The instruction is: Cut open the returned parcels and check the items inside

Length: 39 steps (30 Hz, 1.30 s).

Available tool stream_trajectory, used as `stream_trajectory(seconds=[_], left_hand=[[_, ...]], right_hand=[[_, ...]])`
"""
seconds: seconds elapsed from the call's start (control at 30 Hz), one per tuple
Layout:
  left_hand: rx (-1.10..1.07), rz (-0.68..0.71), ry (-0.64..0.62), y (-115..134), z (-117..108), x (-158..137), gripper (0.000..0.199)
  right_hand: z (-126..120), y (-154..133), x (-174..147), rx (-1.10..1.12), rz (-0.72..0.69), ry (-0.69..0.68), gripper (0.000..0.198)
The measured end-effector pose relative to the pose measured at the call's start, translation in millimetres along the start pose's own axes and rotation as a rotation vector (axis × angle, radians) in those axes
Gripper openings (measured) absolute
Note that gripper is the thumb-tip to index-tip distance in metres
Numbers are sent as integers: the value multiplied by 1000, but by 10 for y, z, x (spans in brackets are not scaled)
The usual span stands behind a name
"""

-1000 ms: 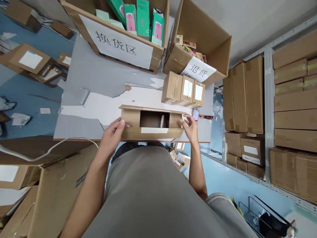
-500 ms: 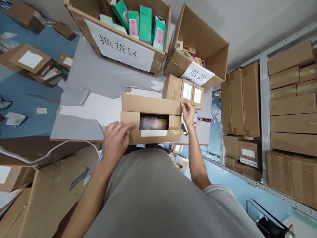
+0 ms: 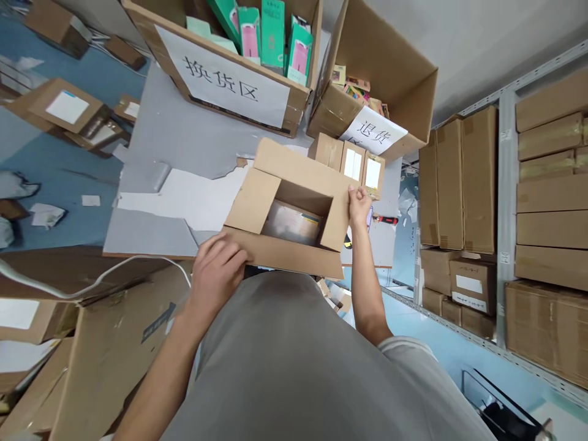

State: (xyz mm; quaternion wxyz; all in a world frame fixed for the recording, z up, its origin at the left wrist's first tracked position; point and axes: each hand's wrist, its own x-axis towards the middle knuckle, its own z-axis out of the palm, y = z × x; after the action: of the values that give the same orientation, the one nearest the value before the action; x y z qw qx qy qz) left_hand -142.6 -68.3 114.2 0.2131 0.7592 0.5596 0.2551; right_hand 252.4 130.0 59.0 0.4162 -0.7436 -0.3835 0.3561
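Observation:
A cardboard box [image 3: 253, 201] stands at the table's front edge with its top flaps spread apart. Inside it lies a package [image 3: 292, 223] in what looks like clear plastic; its kind I cannot make out. My left hand [image 3: 219, 264] is closed at the left end of the near flap, fingers curled over the edge. At the right, my right hand [image 3: 359, 207] pinches the box's far right flap corner between thumb and fingers. Partly hidden behind my right wrist are a phone [image 3: 369, 217] and a yellow-and-black tool [image 3: 348, 241].
Three small cartons [image 3: 353, 162] stand behind the box. Beyond are two large labelled cartons, one with green boxes [image 3: 272, 33], the other [image 3: 390, 79] with small colourful packs. A red-handled tool [image 3: 386, 219] lies right. Shelving [image 3: 507, 208] with cartons stands at right; a white cable [image 3: 114, 272] hangs left.
The flaps have been lifted and spread, so the opening is wider and more of the package shows. The box has turned and tilted slightly, and my right hand has stayed at its corner.

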Motion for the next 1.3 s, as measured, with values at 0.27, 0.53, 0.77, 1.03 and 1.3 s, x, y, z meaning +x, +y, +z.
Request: stream_trajectory(seconds=[0.27,0.53,0.77,1.03,1.3], left_hand=[[160,-14,-154,-63,254,-35,28],[94,39,-301,-1,322,-111,13],[-79,24,-342,264,466,281,28],[-80,-42,-231,598,579,440,34],[-56,-261,-79,-29,132,449,31]], right_hand=[[190,156,-31,-191,-79,-13,80],[139,-52,-695,-439,-372,-12,58],[261,-146,-2045,-520,-433,-504,61],[-85,-124,-2353,-565,-297,-313,73],[-425,287,-1962,-594,-336,-483,134]])
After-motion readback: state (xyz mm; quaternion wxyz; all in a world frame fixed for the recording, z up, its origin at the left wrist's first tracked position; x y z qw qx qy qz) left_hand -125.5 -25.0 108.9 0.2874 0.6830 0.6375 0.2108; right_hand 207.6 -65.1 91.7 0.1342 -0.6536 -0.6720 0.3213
